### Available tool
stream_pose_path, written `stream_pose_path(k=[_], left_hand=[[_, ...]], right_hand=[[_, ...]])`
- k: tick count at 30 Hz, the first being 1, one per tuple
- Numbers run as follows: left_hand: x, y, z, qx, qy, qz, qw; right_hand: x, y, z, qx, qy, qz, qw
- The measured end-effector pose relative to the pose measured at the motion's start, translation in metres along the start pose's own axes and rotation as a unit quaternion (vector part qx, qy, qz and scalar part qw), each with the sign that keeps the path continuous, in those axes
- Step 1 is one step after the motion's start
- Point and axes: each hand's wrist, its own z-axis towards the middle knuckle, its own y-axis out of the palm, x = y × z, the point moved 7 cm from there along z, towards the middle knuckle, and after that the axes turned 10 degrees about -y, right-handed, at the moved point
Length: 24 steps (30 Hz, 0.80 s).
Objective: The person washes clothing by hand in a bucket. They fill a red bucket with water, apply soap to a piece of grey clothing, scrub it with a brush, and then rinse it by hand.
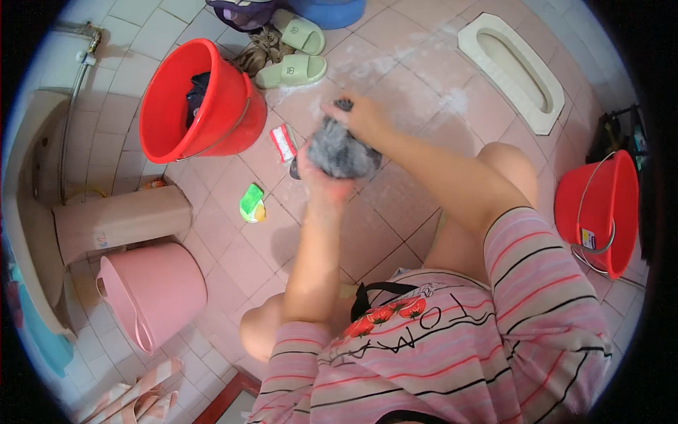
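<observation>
Between my two hands is a dark wet cloth (342,150) covered in grey-white suds, bunched up above the tiled floor. My left hand (321,177) cups it from the near left side, fingers partly hidden behind the bundle. At its upper end my right hand (359,121) is closed on the cloth, and a dark tuft pokes out past the fingers. Its exact kind of garment cannot be made out. Just left of the cloth lies a red-and-white packet (283,144). Farther left on the floor is a green soap bar (251,198) on a small white and yellow piece.
A red bucket (247,120) with dark clothes stands at left, near green slippers (293,72). A pink tub (169,290) sits by the washbasin pedestal (127,218). Another red bucket (618,212) is at right, a squat toilet (487,32) at far right. White foam marks the floor.
</observation>
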Motion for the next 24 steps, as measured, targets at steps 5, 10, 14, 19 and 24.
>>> stream_pose_path(k=[5, 10, 14, 19, 24], left_hand=[[0.000, -0.033, -0.004, 0.064, -0.092, 0.065, 0.992], [0.006, -0.044, 0.006, -0.178, -0.225, -0.132, 0.949], [0.028, -0.043, 0.006, -0.047, 0.125, 0.109, 0.985], [0.018, -0.027, 0.000, 0.031, 0.073, 0.061, 0.995], [0.036, -0.036, -0.019, -0.187, -0.107, 0.109, 0.970]], right_hand=[[-0.083, -0.005, -0.007, 0.055, -0.318, -0.038, 0.946], [-0.109, 0.082, -0.119, -0.199, -0.371, -0.092, 0.902], [-0.100, 0.025, -0.052, -0.033, -0.276, -0.111, 0.954], [-0.106, -0.003, -0.041, 0.098, -0.304, -0.161, 0.934], [-0.159, 0.057, -0.141, -0.097, -0.512, -0.061, 0.851]])
